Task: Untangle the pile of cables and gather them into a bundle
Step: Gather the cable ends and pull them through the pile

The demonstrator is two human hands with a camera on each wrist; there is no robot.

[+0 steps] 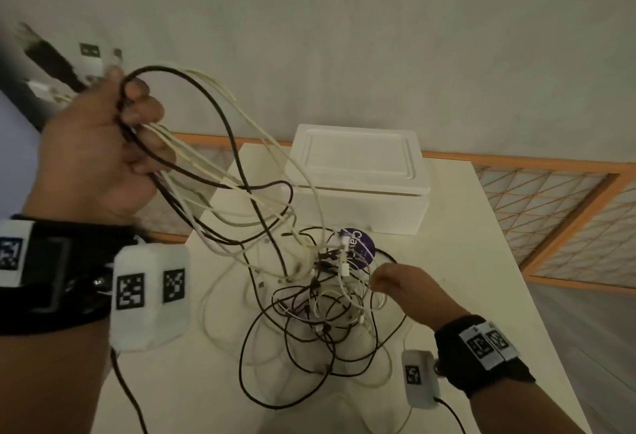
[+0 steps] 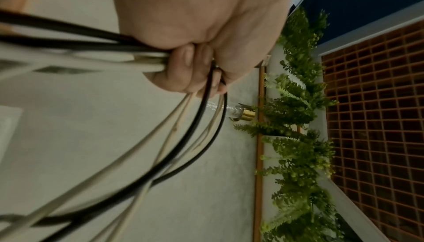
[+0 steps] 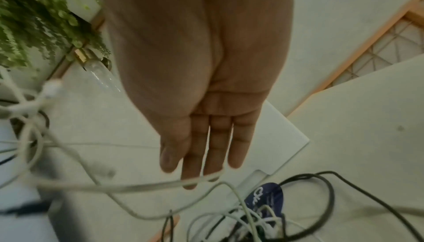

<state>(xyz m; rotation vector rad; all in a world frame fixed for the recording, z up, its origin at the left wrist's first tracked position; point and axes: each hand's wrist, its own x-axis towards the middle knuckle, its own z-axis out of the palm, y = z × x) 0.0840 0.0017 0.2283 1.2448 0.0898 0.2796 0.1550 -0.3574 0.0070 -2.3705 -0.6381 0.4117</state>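
**A:** Status? Left hand [image 1: 99, 144] is raised, fist clamped round a bunch of black and white strands [image 1: 192, 158]. They trail down into the pile [image 1: 320, 296] on the table [image 1: 464, 261]. So part gathered, most of it knotted.

**B:** Agreed. Right hand [image 1: 395, 285] is low at the pile's right edge. In the right wrist view its fingers [image 3: 218, 146] are straight and side by side, holding nothing. One white cable [image 3: 137, 186] crosses at the fingertips; touching or just in front, can't tell.

**A:** Pile sits in front of the white box [image 1: 358, 175], partly over a purple sticker [image 1: 361, 244]. Plugs are clustered in the middle, which I'd guess is where it snags.

**B:** So the step is: right hand picks one strand and frees it. My advice:
- Take one cable only, near a plug end, not mid-loop.
- Feed the plug back through the loops. Don't yank; pulling likely tightens the knot.
- Keep the left hand high so the held strands hang taut and readable, but ease it down if the pile starts lifting.

**A:** Risk?

**B:** Left grip is full. Adding strands one at a time could let earlier ones slip. Lay each freed one alongside the rest before re-clamping. Also watch the wrist rig's own lead [image 1: 127, 395], keep it out of the bundle.

**A:** Progress?

**B:** Early, I'd say. Most of the tangle is still on the table.
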